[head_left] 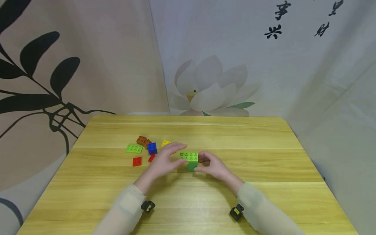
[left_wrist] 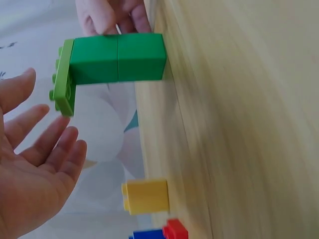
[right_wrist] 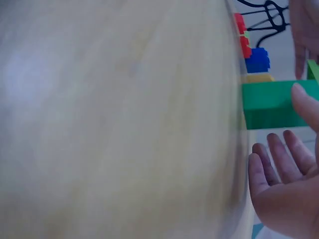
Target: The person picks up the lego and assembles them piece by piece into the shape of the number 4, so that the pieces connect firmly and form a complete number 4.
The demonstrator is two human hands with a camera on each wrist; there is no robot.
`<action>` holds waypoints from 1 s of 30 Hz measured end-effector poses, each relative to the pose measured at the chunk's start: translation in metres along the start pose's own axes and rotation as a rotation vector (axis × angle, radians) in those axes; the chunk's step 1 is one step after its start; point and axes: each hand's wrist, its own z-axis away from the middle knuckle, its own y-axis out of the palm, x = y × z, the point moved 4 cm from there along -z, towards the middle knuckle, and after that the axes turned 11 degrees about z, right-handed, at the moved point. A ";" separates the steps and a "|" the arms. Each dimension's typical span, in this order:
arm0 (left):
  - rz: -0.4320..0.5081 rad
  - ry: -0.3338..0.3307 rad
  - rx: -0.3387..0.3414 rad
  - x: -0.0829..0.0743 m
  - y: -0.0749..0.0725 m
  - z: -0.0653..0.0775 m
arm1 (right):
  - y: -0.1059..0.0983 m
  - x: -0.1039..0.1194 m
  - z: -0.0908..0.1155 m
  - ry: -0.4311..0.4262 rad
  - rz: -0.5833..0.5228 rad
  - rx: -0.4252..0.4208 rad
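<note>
Two dark green bricks (left_wrist: 117,58) stand stacked on the table, with a light green studded plate (head_left: 191,157) on top that juts out to the left. On the left, my left hand (head_left: 165,160) has its fingers spread, thumb and fingertips close to the plate's overhanging end. From the other side my right hand (head_left: 216,168) comes in, its thumb overlapping the green bricks in the right wrist view. That hand's other fingers are loosely bent and stand apart from the bricks.
Left of the stack on the wooden table (head_left: 235,202) lie a light green plate (head_left: 133,148), brown bricks (head_left: 142,140), a blue brick (head_left: 152,148), red pieces (head_left: 137,161) and a yellow brick (left_wrist: 147,197). A printed curtain (head_left: 117,65) hangs behind.
</note>
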 end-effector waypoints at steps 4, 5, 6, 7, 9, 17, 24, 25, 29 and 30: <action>-0.032 0.018 -0.044 0.002 -0.012 0.008 | -0.007 0.003 0.003 0.004 -0.026 -0.013; -0.029 0.018 -0.057 0.003 -0.015 0.010 | -0.009 0.005 0.004 -0.005 -0.033 -0.016; -0.027 0.010 -0.070 0.004 -0.018 0.012 | -0.011 0.006 0.005 -0.010 -0.041 -0.019; -0.021 0.007 -0.082 0.004 -0.022 0.014 | -0.012 0.007 0.005 -0.017 -0.050 -0.022; -0.007 -0.002 -0.103 0.006 -0.029 0.017 | -0.014 0.009 0.006 -0.033 -0.072 -0.026; -0.022 -0.060 -0.164 0.019 -0.054 0.026 | -0.013 0.014 0.008 -0.082 -0.124 -0.038; -0.012 -0.099 -0.200 0.032 -0.073 0.033 | -0.009 0.015 0.008 -0.082 -0.147 -0.066; -0.010 -0.106 -0.207 0.034 -0.075 0.034 | -0.009 0.015 0.008 -0.085 -0.153 -0.069; -0.034 -0.129 -0.222 0.043 -0.083 0.036 | -0.006 0.014 0.007 -0.086 -0.174 -0.079; -0.041 -0.134 -0.223 0.045 -0.085 0.036 | -0.006 0.014 0.007 -0.083 -0.176 -0.081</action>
